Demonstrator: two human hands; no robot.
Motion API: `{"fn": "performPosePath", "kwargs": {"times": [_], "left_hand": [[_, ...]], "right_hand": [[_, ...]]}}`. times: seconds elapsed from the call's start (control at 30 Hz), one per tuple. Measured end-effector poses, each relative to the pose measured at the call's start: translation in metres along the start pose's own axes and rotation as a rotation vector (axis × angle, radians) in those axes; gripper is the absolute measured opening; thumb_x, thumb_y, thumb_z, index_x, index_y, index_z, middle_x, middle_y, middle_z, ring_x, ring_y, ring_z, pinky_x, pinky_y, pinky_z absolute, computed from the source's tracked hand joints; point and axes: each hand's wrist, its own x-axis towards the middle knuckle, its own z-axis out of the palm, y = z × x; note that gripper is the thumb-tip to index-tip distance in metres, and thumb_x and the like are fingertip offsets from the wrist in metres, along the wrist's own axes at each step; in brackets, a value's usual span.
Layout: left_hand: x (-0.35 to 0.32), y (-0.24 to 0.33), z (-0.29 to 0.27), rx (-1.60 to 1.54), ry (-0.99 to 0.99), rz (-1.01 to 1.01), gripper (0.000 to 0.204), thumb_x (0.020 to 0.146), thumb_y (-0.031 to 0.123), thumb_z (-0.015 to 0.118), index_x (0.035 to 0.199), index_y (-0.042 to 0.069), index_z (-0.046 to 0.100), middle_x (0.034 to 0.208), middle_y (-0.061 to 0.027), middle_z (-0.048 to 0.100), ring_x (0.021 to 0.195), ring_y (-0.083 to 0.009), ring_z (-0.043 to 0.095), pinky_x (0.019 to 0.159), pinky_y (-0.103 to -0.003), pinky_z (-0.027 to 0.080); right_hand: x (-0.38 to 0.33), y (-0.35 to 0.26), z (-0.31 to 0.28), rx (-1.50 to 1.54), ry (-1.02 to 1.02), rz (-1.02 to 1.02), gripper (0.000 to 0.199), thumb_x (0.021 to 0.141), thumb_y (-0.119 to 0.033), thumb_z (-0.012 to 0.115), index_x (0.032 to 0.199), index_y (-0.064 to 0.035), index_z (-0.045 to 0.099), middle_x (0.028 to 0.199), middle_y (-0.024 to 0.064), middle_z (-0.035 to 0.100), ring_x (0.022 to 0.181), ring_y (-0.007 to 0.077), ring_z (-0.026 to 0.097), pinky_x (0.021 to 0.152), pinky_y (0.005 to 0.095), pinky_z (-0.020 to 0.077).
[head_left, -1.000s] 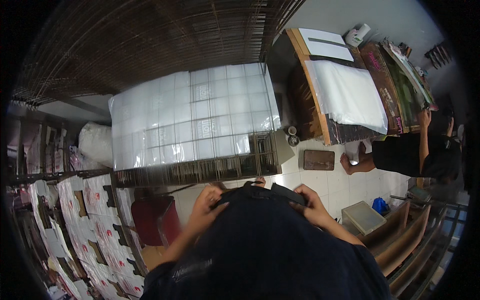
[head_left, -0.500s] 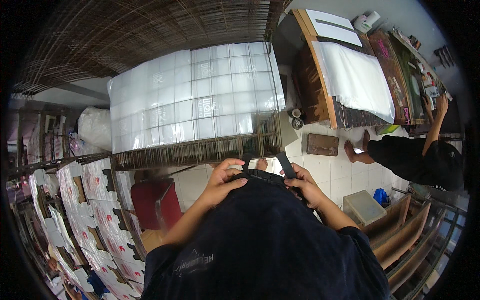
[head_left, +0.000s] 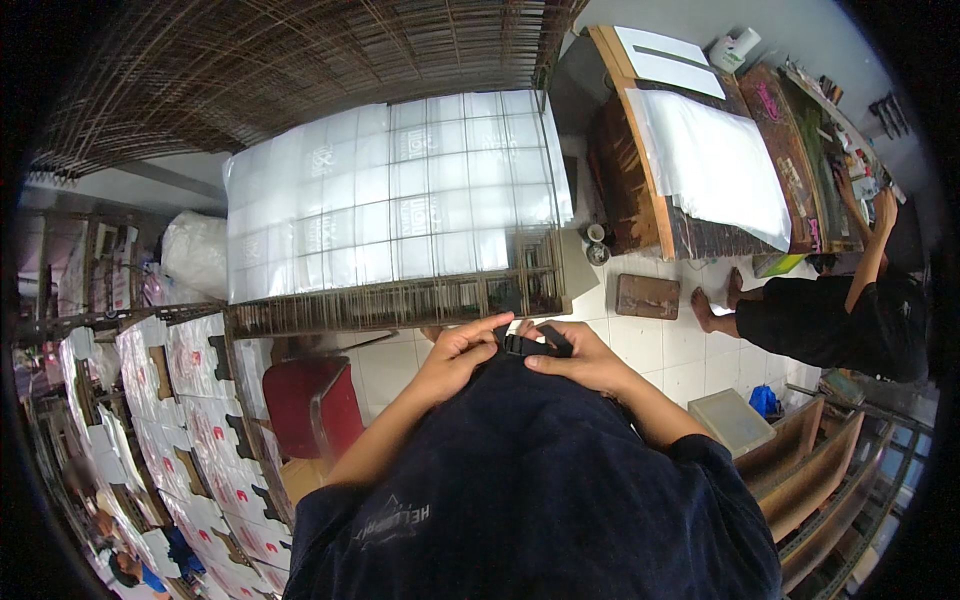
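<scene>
From my remote feed: even daylight floods the workshop, glaring off the white plastic-wrapped stack [head_left: 395,195] at 12 o'clock. Fisheye bending curves the racks toward a black rim; the dark shirt [head_left: 540,480] at 6 o'clock sits underexposed, slightly soft.

White tile floor [head_left: 660,345] w/ wood board [head_left: 647,296], red stool [head_left: 305,400].

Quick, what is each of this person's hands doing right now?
Left hand: fingers curled, gripping the black strap buckle at the waist.
Right hand: closed on the same buckle from the other side.
</scene>
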Motion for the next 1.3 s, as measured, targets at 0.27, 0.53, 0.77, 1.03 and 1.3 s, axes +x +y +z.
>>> {"fn": "performPosePath", "kwargs": {"times": [0.27, 0.53, 0.77, 1.03, 1.3], "left_hand": [[-0.007, -0.014, 0.001, 0.147, 0.275, 0.143, 0.012, 0.077, -0.003, 0.059, 0.084, 0.004, 0.052, 0.091, -0.0041, 0.05, 0.069, -0.0064, 0.051, 0.058, -0.019, 0.043], [-0.031, -0.017, -0.008, 0.438, 0.592, 0.239, 0.012, 0.071, 0.002, 0.067, 0.079, 0.003, 0.058, 0.122, -0.0193, 0.033, 0.083, -0.0195, 0.06, 0.066, -0.027, 0.05], [-0.043, 0.003, 0.003, 0.802, 0.686, 0.4, 0.01, 0.073, 0.008, 0.067, 0.076, 0.003, 0.059, 0.137, -0.0259, 0.019, 0.103, -0.033, 0.053, 0.081, -0.036, 0.048], [-0.056, 0.003, -0.006, 0.929, 0.455, 0.408, 0.014, 0.075, 0.007, 0.063, 0.07, 0.0, 0.052, 0.132, -0.0168, 0.035, 0.109, -0.0335, 0.048, 0.085, -0.038, 0.044], [-0.064, 0.002, -0.01, 1.088, 0.524, 0.429, 0.015, 0.072, 0.013, 0.066, 0.067, 0.006, 0.053, 0.126, -0.0051, 0.044, 0.114, -0.0306, 0.043, 0.079, -0.041, 0.045]], "right_hand": [[0.026, -0.001, 0.014, -0.272, -0.068, -0.117, 0.026, 0.08, -0.025, 0.063, 0.092, -0.0016, 0.061, 0.083, 0.0068, 0.061, 0.079, 0.0118, 0.054, 0.073, 0.0264, 0.0422], [0.049, 0.004, 0.024, -0.367, -0.251, -0.107, 0.028, 0.086, -0.027, 0.055, 0.096, -0.0008, 0.059, 0.082, 0.0059, 0.061, 0.078, 0.0098, 0.053, 0.071, 0.0257, 0.0428], [0.05, -0.005, 0.029, -0.546, -0.343, -0.091, 0.032, 0.088, -0.031, 0.051, 0.092, 0.0002, 0.056, 0.082, 0.0122, 0.06, 0.077, 0.0173, 0.057, 0.07, 0.0308, 0.0437], [0.046, 0.005, 0.035, -0.667, -0.35, -0.156, 0.04, 0.09, -0.038, 0.044, 0.098, 0.0007, 0.05, 0.08, 0.0205, 0.056, 0.075, 0.0331, 0.056, 0.069, 0.0378, 0.0427], [0.047, 0.007, 0.045, -0.635, -0.314, -0.11, 0.051, 0.089, -0.049, 0.036, 0.107, -0.0024, 0.045, 0.087, 0.0196, 0.058, 0.09, 0.0359, 0.054, 0.086, 0.0538, 0.0245]]}}
